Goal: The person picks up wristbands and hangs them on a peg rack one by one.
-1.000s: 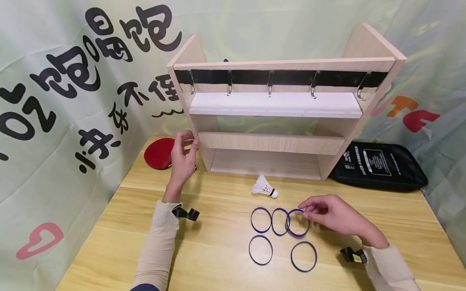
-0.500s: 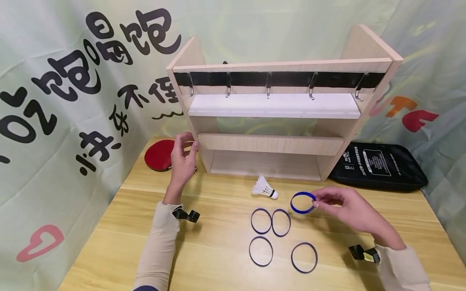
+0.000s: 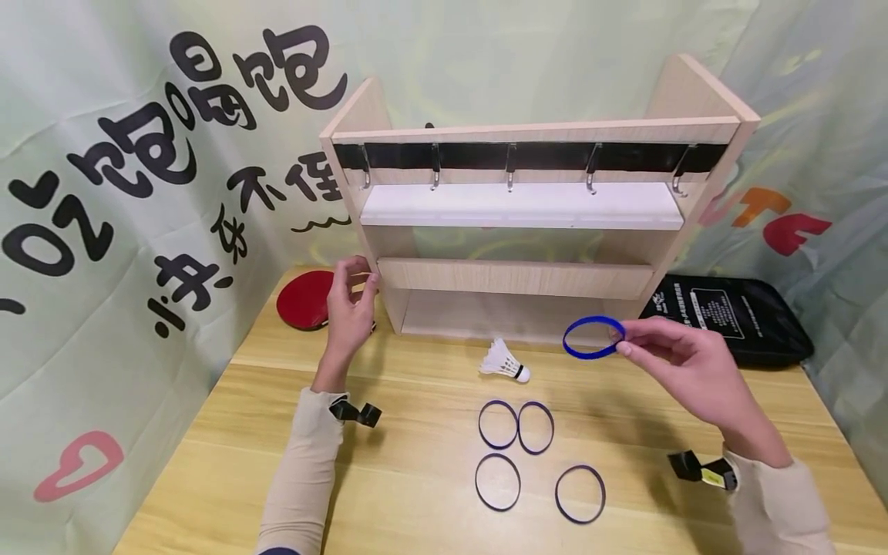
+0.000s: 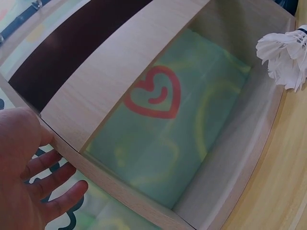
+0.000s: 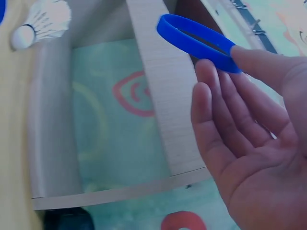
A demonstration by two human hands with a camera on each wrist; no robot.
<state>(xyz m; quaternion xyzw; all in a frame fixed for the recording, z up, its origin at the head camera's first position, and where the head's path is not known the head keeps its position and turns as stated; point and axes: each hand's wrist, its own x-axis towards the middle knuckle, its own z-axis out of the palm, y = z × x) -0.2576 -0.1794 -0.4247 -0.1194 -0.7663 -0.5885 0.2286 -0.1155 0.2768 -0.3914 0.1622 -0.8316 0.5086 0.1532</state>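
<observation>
A blue wristband (image 3: 593, 356) is pinched between the thumb and fingers of my right hand (image 3: 694, 366), held up in front of the shelf's lower right part. In the right wrist view the wristband (image 5: 192, 40) is tilted, with its far end free. My left hand (image 3: 352, 308) is at the left side panel of the wooden shelf (image 3: 513, 277), its fingers loosely bent along the outer face and its thumb near the front edge. Two dark blue wristbands lie side by side on the table; another wristband (image 3: 477, 487) lies below them and one more wristband (image 3: 557, 501) to the right.
Several metal hooks (image 3: 509, 181) hang along the black strip of the shelf. A shuttlecock (image 3: 502, 362) lies before the shelf. A red table tennis bat (image 3: 304, 301) lies behind my left hand, and a black case (image 3: 763, 324) lies right of the shelf.
My right hand has taken the right wristband of the upper row off the table and raised it up toward the shelf. The left hand stays in place.
</observation>
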